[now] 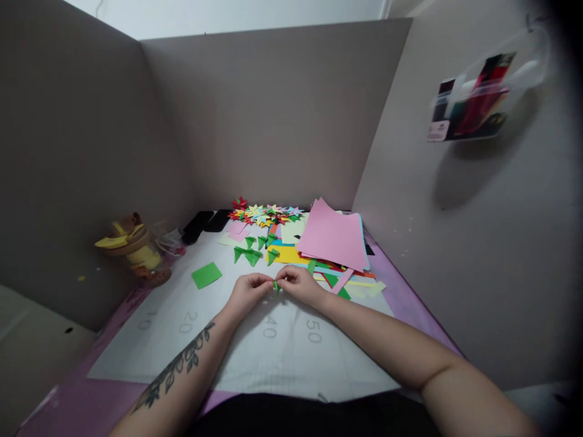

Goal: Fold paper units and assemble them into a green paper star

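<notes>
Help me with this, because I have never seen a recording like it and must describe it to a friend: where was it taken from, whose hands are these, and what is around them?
There is no machine here, only a person's two bare hands. The one picture comes from a camera worn on their head, looking forward and down, so the forearms enter from below.

The left hand and right hand meet in a fingertip grip on a small green paper piece. Beneath them lies a white sheet marked with numbers. Beyond are folded green pieces, colourful paper stars and a large pink sheet. A flat green paper lies to the left.
</notes>
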Demonstrator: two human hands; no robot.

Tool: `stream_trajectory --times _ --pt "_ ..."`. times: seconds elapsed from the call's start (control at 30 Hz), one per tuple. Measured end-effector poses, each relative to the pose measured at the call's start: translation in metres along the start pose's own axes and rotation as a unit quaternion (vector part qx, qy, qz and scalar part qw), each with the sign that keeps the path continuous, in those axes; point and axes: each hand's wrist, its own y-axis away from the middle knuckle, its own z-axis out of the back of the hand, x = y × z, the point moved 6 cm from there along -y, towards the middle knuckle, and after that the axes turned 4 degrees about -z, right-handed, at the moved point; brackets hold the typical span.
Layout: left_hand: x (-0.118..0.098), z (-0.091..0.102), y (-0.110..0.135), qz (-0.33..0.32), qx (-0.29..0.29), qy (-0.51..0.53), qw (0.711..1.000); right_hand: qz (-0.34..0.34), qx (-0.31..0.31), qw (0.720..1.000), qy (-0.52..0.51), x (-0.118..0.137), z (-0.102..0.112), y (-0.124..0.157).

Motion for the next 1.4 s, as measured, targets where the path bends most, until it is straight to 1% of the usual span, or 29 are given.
stream_trajectory --times 0.13,0.37,0.47,0.57,0.63,0.7,0.77,0.83,0.9,0.93,1.0,1.1,1.17,1.27,1.4 --pt "-0.005 -0.002 0.001 -0.017 0.011 -0.017 1.0 0.038 -0.003 0.999 0.032 0.01 0.001 0.002" --pt "-0.008 -0.003 0.002 -0.031 0.02 -0.023 0.999 0.065 0.009 0.997 0.033 0.018 0.002 0.004" --pt "-0.007 -0.004 0.003 -0.033 0.027 -0.016 0.999 0.064 0.011 0.997 0.031 0.019 0.001 0.004" --pt "-0.007 -0.005 0.003 -0.024 0.031 -0.001 0.999 0.043 0.01 0.999 0.023 0.015 0.0 0.002" --pt "-0.006 -0.004 0.003 -0.018 0.022 0.016 0.999 0.017 0.008 1.0 -0.01 0.009 0.0 0.001" --pt "-0.005 -0.001 0.001 -0.017 -0.003 0.035 0.999 0.0 -0.008 0.998 -0.055 0.006 0.002 0.001" --pt "-0.003 0.003 0.0 -0.017 -0.033 0.052 0.998 0.006 -0.033 0.997 -0.073 0.007 0.006 0.001" --pt "-0.001 0.005 -0.002 -0.022 -0.056 0.061 0.996 0.032 -0.049 0.997 -0.052 0.013 0.009 0.003" --pt "-0.002 0.007 -0.002 -0.035 -0.074 0.056 0.995 0.053 -0.051 0.997 -0.023 0.018 0.008 0.004" --pt "-0.003 0.008 -0.002 -0.042 -0.081 0.049 0.995 0.053 -0.052 0.997 -0.014 0.019 0.006 0.004" --pt "-0.005 0.008 -0.001 -0.053 -0.093 0.028 0.994 0.032 -0.058 0.998 -0.007 0.017 0.002 0.004" --pt "-0.008 0.008 0.0 -0.065 -0.1 0.004 0.993 -0.014 -0.066 0.997 -0.035 0.009 -0.003 0.003" --pt "-0.009 0.007 0.001 -0.068 -0.1 -0.005 0.993 -0.029 -0.07 0.995 -0.066 0.005 -0.005 0.003" --pt "-0.011 0.006 0.002 -0.071 -0.098 -0.014 0.993 -0.031 -0.079 0.992 -0.098 0.003 -0.005 0.002" --pt "-0.014 0.005 0.003 -0.075 -0.101 -0.028 0.992 -0.029 -0.081 0.99 -0.11 0.004 -0.005 0.002"
